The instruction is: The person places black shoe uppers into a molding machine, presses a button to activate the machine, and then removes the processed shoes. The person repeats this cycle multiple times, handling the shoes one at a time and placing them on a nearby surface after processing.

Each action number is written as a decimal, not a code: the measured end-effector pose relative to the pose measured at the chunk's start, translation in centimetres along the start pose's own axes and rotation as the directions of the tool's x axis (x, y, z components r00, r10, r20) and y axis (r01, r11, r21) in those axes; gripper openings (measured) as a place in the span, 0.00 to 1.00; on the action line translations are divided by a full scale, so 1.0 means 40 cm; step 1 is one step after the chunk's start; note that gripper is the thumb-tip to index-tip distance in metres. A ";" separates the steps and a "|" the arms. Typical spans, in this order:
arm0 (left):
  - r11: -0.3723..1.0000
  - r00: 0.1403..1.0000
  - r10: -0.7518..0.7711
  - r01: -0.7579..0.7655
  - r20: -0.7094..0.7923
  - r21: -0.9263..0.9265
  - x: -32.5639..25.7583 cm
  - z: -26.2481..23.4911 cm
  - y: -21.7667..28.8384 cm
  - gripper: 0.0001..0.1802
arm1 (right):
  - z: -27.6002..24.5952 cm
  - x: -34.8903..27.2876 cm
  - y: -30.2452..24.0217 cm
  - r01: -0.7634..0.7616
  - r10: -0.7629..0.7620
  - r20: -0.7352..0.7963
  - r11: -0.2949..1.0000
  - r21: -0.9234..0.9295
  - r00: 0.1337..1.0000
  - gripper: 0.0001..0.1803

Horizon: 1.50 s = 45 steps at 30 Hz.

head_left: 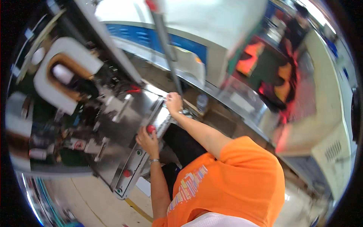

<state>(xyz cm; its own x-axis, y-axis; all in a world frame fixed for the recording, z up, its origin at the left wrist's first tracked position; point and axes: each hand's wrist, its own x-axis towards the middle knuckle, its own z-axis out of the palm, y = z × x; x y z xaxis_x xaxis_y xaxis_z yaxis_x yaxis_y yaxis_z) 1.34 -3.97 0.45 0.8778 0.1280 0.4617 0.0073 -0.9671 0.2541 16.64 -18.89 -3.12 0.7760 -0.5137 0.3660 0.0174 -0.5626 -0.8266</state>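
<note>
My left hand, with a bracelet at the wrist, lies on the metal control panel along the front of a machine. Its fingers are apart, beside a red knob-like button, and it holds nothing I can see. Farther off, my right hand is at the panel's far end, fingers curled; whatever is under or in them is hidden. Green buttons and another red button are set in the panel nearer the left. Behind it is the machine's steel worktop, bearing metal fixtures.
Red-handled pliers or a similar tool lie on the worktop. A white U-shaped machine part stands at the left. A grey pole rises beyond my right hand. A clear bottle stands beyond it. Another person is at the far right.
</note>
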 end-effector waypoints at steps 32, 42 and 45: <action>0.955 0.993 0.016 0.019 0.116 -0.297 0.013 -0.145 0.022 0.15 | -1.245 0.424 0.894 0.491 -0.216 0.462 0.105 -0.865 0.860 0.09; 0.511 0.922 0.156 0.231 0.354 -0.828 0.025 -0.190 0.215 0.12 | -1.050 0.510 0.277 0.589 -0.392 0.440 0.521 -0.618 0.808 0.05; 0.047 0.759 0.414 0.533 0.503 -0.845 -0.001 -0.168 0.313 0.18 | -0.968 0.420 0.053 0.580 -0.278 0.547 0.631 -0.516 0.789 0.07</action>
<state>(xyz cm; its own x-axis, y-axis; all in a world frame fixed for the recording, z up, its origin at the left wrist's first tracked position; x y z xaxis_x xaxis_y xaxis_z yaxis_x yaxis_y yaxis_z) -1.83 -14.61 9.33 0.9101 -0.4134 0.0286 0.0638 0.2079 0.9761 5.30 -53.81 17.84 0.9527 0.1054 0.2849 0.1357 -0.9868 -0.0886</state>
